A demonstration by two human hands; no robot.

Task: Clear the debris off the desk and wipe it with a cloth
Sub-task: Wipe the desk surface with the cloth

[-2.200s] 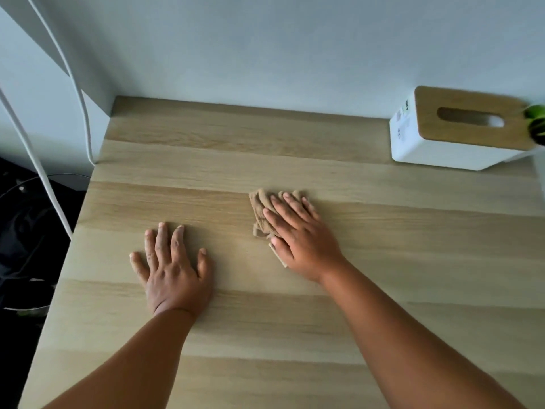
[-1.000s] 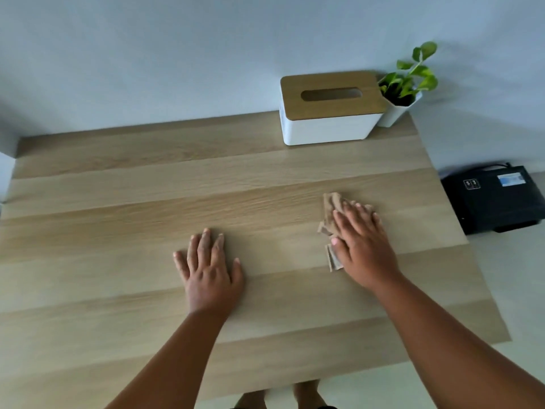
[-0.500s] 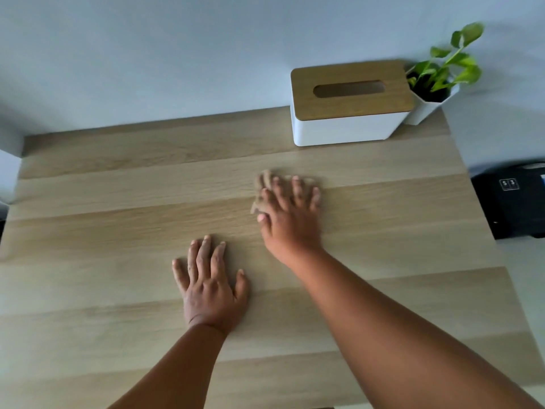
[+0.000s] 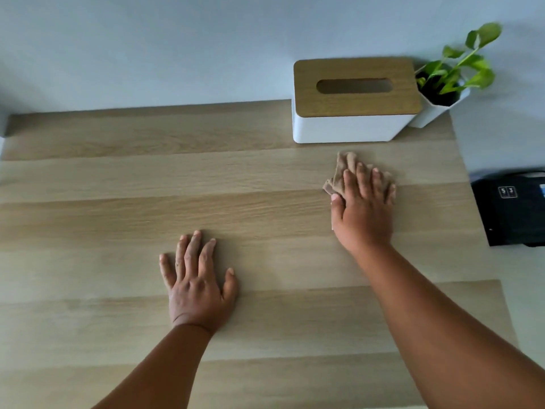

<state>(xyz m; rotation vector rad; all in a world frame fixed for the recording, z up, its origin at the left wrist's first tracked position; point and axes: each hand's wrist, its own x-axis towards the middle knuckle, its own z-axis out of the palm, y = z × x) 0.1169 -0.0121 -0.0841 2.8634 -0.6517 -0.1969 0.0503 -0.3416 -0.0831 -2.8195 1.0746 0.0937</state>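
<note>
Wiping in hand, judging by no debris in sight on the desk (image 4: pixel 118 178). Right hand (image 4: pixel 361 214) flat, fingers straight, pressing a crumpled beige cloth (image 4: pixel 342 172) near the far right corner, just before the tissue box (image 4: pixel 354 101). Left hand (image 4: pixel 196 278) spread flat mid-desk, holding nothing. Next likely: sweeping along the right edge, clear of the potted plant (image 4: pixel 451 81).

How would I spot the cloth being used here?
Look at the wooden desk, toward its far right, just in front of the white tissue box. The cloth is the crumpled tan rag under the right hand.
</note>
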